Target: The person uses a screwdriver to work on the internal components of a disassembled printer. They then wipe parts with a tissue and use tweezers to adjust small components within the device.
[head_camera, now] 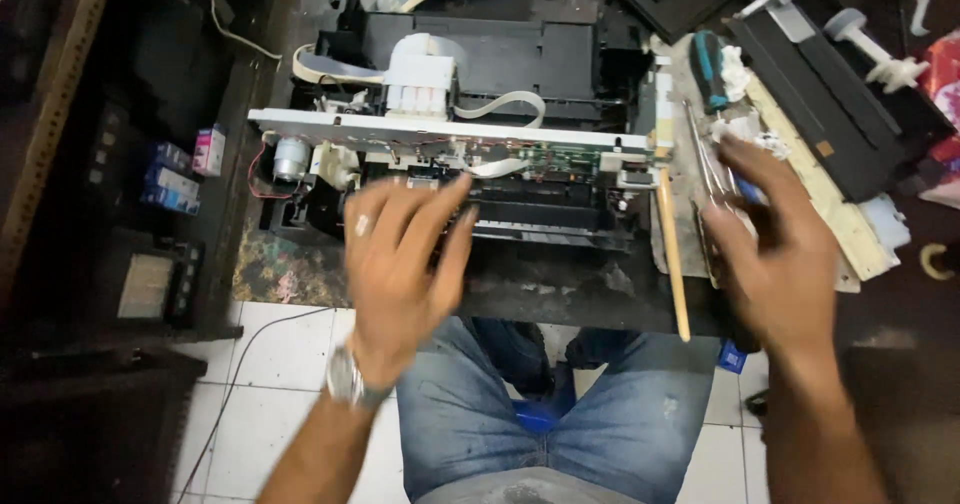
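Observation:
An opened printer [500,74] with its cover off lies on the dark workbench [560,289] in front of me. A white carriage block [420,69], flat ribbon cables and a green circuit board [560,159] show inside it. My left hand [400,254], with a ring and a wristwatch, hovers spread over the printer's front edge and holds nothing. My right hand [775,244] reaches over the bench to the right of the printer, fingers apart, by some thin metal tools [700,154]. Whether it touches them is unclear.
A long wooden stick [672,254] lies along the printer's right side. A teal-handled screwdriver [708,69] and crumpled tissue sit further back. Black printer parts [840,84] fill the right. Small ink boxes [180,174] stand on the left. White floor tiles [270,394] and my jeans lie below.

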